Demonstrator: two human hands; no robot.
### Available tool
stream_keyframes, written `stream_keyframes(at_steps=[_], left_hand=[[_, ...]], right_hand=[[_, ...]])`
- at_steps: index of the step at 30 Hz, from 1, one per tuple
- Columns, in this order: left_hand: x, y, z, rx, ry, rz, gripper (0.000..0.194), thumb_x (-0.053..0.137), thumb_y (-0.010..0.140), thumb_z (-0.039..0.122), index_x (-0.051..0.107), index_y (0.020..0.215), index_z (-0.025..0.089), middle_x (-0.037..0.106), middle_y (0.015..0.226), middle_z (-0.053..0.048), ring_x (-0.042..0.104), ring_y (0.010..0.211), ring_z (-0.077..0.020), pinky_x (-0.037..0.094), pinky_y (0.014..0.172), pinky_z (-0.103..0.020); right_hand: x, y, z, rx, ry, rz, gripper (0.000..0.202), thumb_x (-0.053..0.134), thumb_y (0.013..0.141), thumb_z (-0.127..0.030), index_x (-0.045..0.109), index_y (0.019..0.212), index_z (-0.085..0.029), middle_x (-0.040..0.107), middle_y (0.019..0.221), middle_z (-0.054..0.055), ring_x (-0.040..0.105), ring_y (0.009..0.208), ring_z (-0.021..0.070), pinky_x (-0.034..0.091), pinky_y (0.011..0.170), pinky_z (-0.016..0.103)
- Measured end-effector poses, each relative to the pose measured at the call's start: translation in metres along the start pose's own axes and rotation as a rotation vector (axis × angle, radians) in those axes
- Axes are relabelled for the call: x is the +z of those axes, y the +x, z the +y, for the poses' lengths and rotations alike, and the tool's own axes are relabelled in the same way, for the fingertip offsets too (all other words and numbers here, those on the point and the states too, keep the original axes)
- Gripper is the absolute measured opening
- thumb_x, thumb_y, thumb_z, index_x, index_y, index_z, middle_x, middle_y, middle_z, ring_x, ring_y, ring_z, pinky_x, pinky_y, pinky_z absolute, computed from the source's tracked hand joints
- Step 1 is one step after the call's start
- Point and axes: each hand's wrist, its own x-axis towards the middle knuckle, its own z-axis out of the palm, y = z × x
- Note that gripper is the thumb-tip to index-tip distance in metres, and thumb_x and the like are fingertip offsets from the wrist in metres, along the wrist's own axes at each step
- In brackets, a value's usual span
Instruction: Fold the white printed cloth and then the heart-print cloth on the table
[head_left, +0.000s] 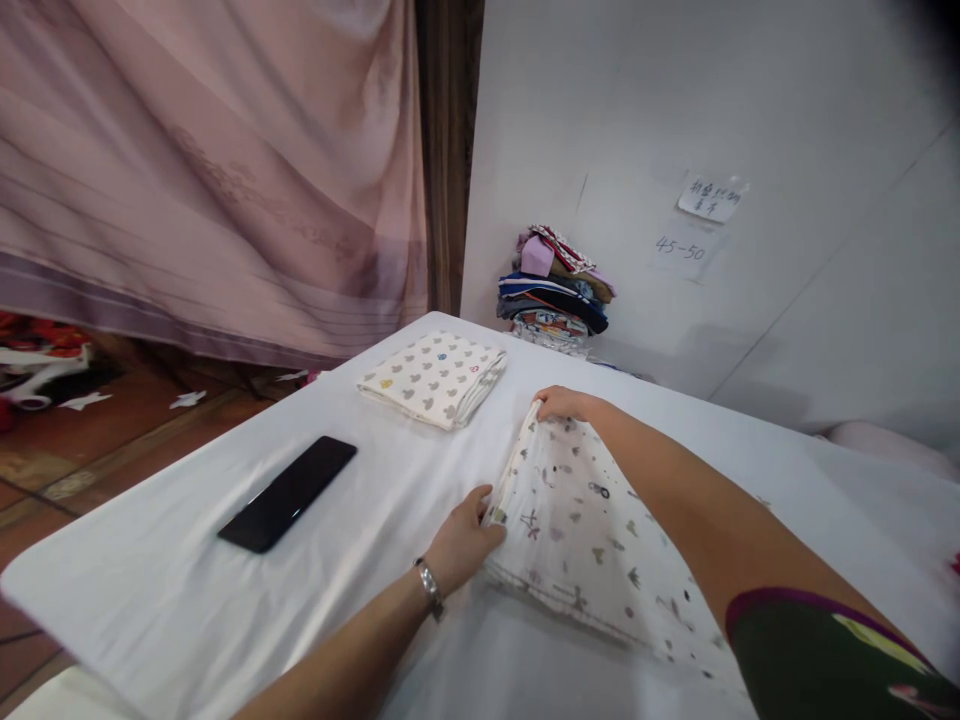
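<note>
A white cloth with small printed figures [592, 540] lies partly folded on the white-covered table [405, 480]. My right hand [562, 403] pinches its far left corner, fingers closed on the fabric. At the near left edge, my left hand [466, 540], with a silver bracelet at the wrist, has the cloth's edge between thumb and fingers. Farther back is a folded white cloth with grey printed shapes [431, 375], apart from both hands. The lower right part of the printed cloth runs beneath my right forearm.
A black phone [289, 495] lies on the left of the table. Folded clothes [555, 285] are stacked at the far edge by the grey wall. A pink curtain [225, 170] hangs at the back left. Paper notes [711, 197] are on the wall.
</note>
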Motion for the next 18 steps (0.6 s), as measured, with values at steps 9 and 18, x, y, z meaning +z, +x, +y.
stream_keyframes(at_steps=[9,18], left_hand=[[-0.006,0.003,0.005,-0.007,-0.358,-0.111,0.054,0.054,0.055,0.014,0.052,0.109,0.015,0.062,0.085,-0.003,0.058,0.072,-0.0158,0.043,0.066,-0.028],[-0.007,0.008,-0.006,-0.036,-0.162,0.018,0.066,0.055,0.057,0.012,0.043,0.121,0.013,0.057,0.076,0.002,0.054,0.065,-0.0126,0.039,0.058,-0.024]], right_hand=[[0.018,-0.001,-0.009,-0.115,-0.119,0.171,0.053,0.062,0.059,-0.013,0.062,0.112,-0.017,0.067,0.097,0.004,0.061,0.087,0.0197,0.047,0.074,0.026],[0.048,-0.038,0.038,-0.041,-0.253,0.386,0.056,0.054,0.077,-0.028,0.048,0.131,-0.017,0.045,0.137,0.009,0.039,0.127,0.026,0.028,0.105,0.036]])
